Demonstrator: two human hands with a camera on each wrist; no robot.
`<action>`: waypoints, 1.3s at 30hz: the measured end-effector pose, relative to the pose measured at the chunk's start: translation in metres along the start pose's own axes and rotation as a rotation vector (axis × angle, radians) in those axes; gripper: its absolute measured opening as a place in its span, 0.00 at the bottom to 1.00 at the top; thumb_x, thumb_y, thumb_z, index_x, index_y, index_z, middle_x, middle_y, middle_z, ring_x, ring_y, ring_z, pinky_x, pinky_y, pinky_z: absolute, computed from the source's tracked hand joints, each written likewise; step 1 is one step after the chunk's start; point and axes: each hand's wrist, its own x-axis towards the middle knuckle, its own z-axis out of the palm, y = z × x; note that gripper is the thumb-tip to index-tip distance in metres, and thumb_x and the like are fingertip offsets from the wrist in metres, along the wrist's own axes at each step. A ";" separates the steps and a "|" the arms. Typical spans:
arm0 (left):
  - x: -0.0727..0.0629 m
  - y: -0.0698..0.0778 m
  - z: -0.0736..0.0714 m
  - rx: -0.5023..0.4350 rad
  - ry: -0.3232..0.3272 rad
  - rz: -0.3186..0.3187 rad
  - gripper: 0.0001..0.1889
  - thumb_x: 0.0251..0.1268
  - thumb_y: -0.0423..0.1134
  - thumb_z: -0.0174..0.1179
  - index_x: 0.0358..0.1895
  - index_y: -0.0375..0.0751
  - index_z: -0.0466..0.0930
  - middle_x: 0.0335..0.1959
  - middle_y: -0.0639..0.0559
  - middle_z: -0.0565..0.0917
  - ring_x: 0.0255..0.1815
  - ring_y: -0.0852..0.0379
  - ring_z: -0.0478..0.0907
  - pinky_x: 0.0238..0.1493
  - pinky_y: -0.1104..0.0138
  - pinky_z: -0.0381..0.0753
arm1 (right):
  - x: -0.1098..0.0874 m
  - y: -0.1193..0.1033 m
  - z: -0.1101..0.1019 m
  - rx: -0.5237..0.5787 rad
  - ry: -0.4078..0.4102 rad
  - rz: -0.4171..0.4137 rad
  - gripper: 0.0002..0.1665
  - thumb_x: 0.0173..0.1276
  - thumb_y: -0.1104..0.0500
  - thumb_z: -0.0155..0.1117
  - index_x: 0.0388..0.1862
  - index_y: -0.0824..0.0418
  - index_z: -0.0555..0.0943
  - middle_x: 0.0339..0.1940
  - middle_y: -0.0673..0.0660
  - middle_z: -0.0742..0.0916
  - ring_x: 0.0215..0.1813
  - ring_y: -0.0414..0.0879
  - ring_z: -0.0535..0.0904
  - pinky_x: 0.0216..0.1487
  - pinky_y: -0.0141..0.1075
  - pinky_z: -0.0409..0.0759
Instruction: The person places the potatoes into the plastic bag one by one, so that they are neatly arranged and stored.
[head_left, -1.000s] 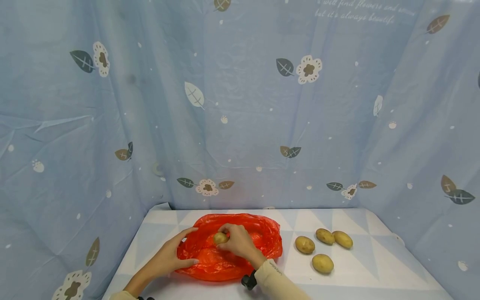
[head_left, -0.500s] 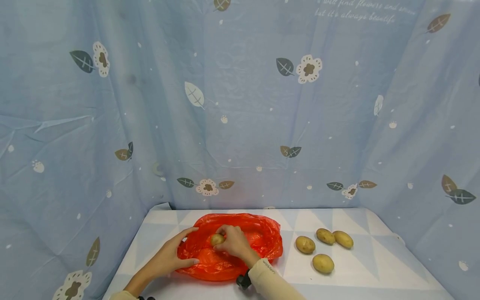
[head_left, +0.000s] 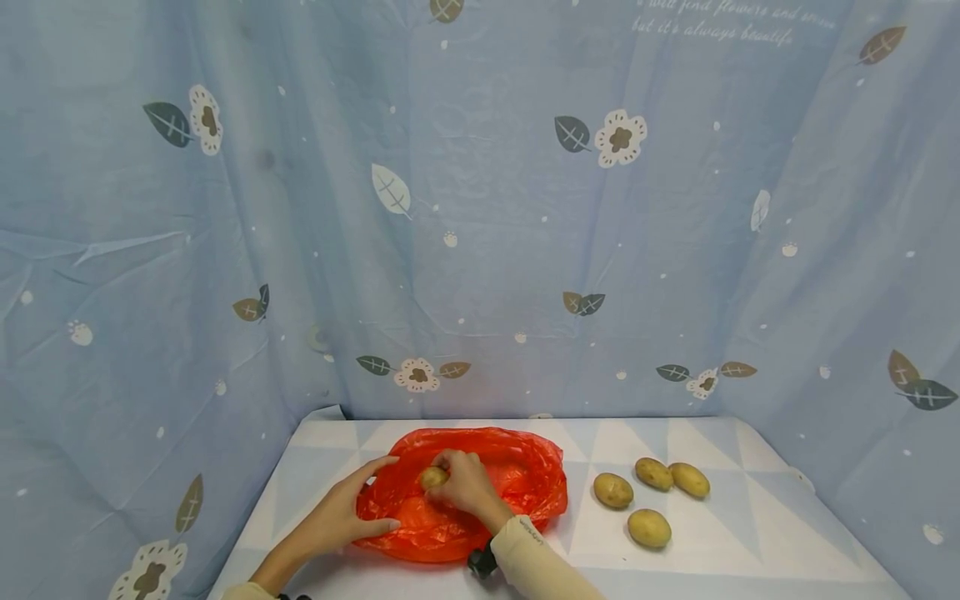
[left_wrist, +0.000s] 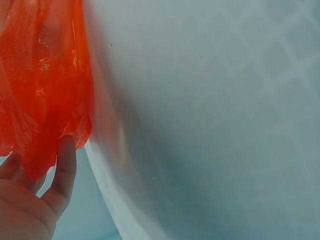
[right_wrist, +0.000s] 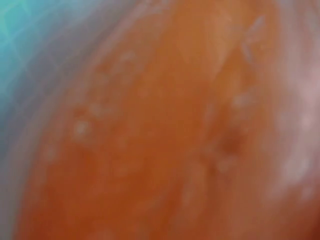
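Observation:
A red plastic bag (head_left: 420, 542) lies on the table with its mouth spread wide. Inside that mouth, my right hand (head_left: 467, 485) grips a potato (head_left: 432, 477) between thumb and fingers, at the left part of the bag. My left hand (head_left: 337, 512) rests at the bag's left rim, thumb and fingers held apart along it. In the left wrist view, the left hand's fingers (left_wrist: 65, 172) touch the edge of the red plastic (left_wrist: 42, 85). Blurred orange-red plastic (right_wrist: 135, 130) fills most of the right wrist view, and the right hand's fingers cannot be made out there.
Several loose potatoes lie right of the bag: one nearest it (head_left: 613, 491), a pair behind, and one nearer the front (head_left: 649, 529). A pale blue patterned curtain (head_left: 480, 250) hangs behind and at both sides of the white-and-blue table (head_left: 720, 542).
My right hand has shifted slightly left with the potato, lower inside the bag. My left hand keeps its place at the rim. The loose potatoes have not moved on the table.

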 end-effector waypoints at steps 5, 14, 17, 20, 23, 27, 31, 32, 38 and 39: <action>0.000 0.001 0.001 0.005 -0.001 -0.002 0.47 0.53 0.51 0.80 0.77 0.56 0.65 0.73 0.45 0.71 0.66 0.40 0.74 0.59 0.43 0.80 | 0.001 0.000 0.000 0.003 -0.003 0.010 0.23 0.55 0.60 0.84 0.49 0.62 0.86 0.40 0.50 0.87 0.40 0.44 0.79 0.47 0.42 0.86; 0.002 0.002 0.001 -0.003 -0.005 -0.036 0.47 0.52 0.52 0.80 0.76 0.57 0.66 0.73 0.44 0.71 0.64 0.41 0.75 0.57 0.46 0.83 | 0.003 0.001 -0.008 -0.036 0.031 -0.033 0.19 0.60 0.64 0.79 0.50 0.63 0.86 0.44 0.54 0.89 0.44 0.48 0.82 0.53 0.44 0.85; 0.002 0.002 0.001 -0.004 -0.006 -0.053 0.47 0.52 0.52 0.80 0.76 0.57 0.66 0.72 0.43 0.71 0.63 0.41 0.75 0.55 0.47 0.83 | 0.001 -0.002 -0.016 -0.014 0.026 -0.035 0.19 0.61 0.63 0.79 0.51 0.61 0.86 0.45 0.54 0.89 0.47 0.50 0.83 0.54 0.44 0.85; 0.002 0.002 0.001 -0.001 -0.008 -0.061 0.47 0.51 0.53 0.80 0.76 0.57 0.66 0.72 0.43 0.71 0.62 0.42 0.76 0.54 0.48 0.84 | -0.003 -0.005 -0.026 0.013 0.015 -0.045 0.20 0.61 0.63 0.79 0.52 0.61 0.86 0.47 0.55 0.88 0.50 0.53 0.82 0.54 0.44 0.84; 0.002 0.002 0.000 0.001 -0.007 -0.057 0.48 0.51 0.52 0.81 0.76 0.58 0.66 0.72 0.43 0.71 0.62 0.42 0.75 0.54 0.49 0.85 | -0.007 -0.008 -0.038 0.015 0.014 -0.062 0.21 0.61 0.61 0.80 0.53 0.60 0.86 0.48 0.57 0.88 0.51 0.54 0.82 0.52 0.42 0.84; 0.002 0.002 -0.001 0.001 -0.001 -0.052 0.47 0.51 0.52 0.81 0.76 0.58 0.66 0.73 0.44 0.70 0.62 0.43 0.75 0.55 0.50 0.85 | -0.013 -0.008 -0.053 0.020 0.020 -0.077 0.23 0.61 0.60 0.80 0.55 0.61 0.85 0.49 0.58 0.88 0.52 0.56 0.81 0.49 0.40 0.83; 0.002 0.003 -0.003 0.002 0.001 -0.054 0.47 0.51 0.51 0.81 0.76 0.57 0.66 0.73 0.44 0.71 0.60 0.45 0.75 0.54 0.51 0.85 | -0.019 -0.003 -0.068 0.034 0.024 -0.079 0.24 0.62 0.60 0.79 0.57 0.62 0.84 0.52 0.59 0.88 0.54 0.57 0.82 0.50 0.42 0.83; 0.002 0.003 -0.003 0.005 0.003 -0.053 0.47 0.51 0.52 0.81 0.76 0.57 0.66 0.72 0.44 0.71 0.60 0.45 0.76 0.54 0.51 0.85 | -0.021 -0.002 -0.071 0.030 0.027 -0.082 0.24 0.62 0.60 0.79 0.57 0.62 0.84 0.52 0.59 0.88 0.54 0.57 0.82 0.50 0.42 0.83; 0.003 0.006 -0.005 0.019 0.014 -0.043 0.47 0.51 0.52 0.81 0.75 0.57 0.67 0.71 0.45 0.72 0.55 0.49 0.77 0.53 0.54 0.84 | -0.029 0.008 -0.090 -0.020 0.049 -0.089 0.26 0.63 0.58 0.79 0.58 0.61 0.83 0.52 0.57 0.88 0.52 0.56 0.84 0.50 0.43 0.84; 0.003 0.006 -0.005 0.020 0.015 -0.043 0.47 0.51 0.52 0.81 0.75 0.58 0.67 0.71 0.45 0.72 0.55 0.49 0.77 0.52 0.56 0.84 | -0.031 0.009 -0.093 -0.029 0.054 -0.089 0.26 0.63 0.58 0.79 0.59 0.61 0.83 0.52 0.57 0.88 0.52 0.56 0.84 0.50 0.44 0.84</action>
